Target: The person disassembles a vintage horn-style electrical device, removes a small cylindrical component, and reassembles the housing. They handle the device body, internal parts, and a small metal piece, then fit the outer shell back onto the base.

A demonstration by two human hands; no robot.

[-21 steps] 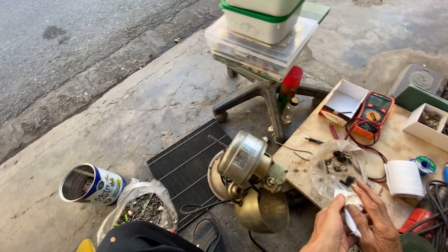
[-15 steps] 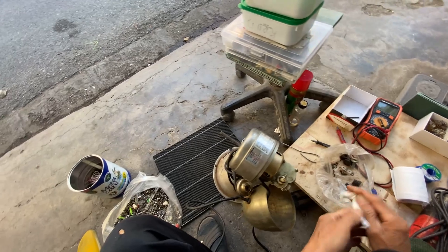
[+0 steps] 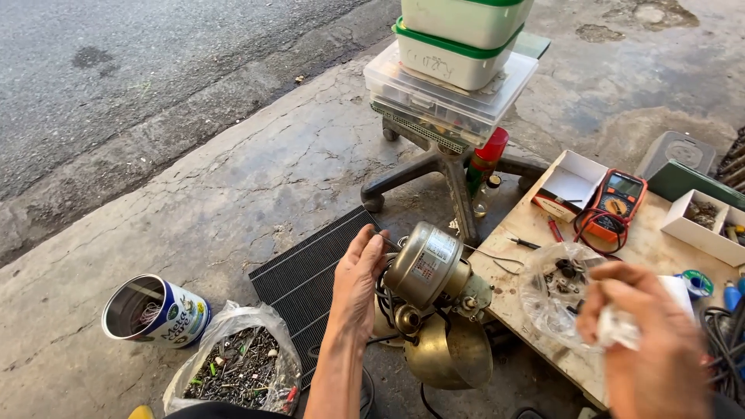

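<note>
Step judged: steadying fan motor [image 3: 425, 268] at left edge of wooden board [image 3: 535, 233]. Left hand [image 3: 355, 285] flat against housing, unclenched. Right hand [image 3: 648, 341] clenched round white wad [image 3: 617, 330], right of motor. Next move likely calls for firm brace on housing.

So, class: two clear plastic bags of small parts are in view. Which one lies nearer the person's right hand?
The clear bag on the wooden board, just left of the right hand. The other bag, full of screws, sits on the concrete beside the tin can, beyond the left hand.
</note>
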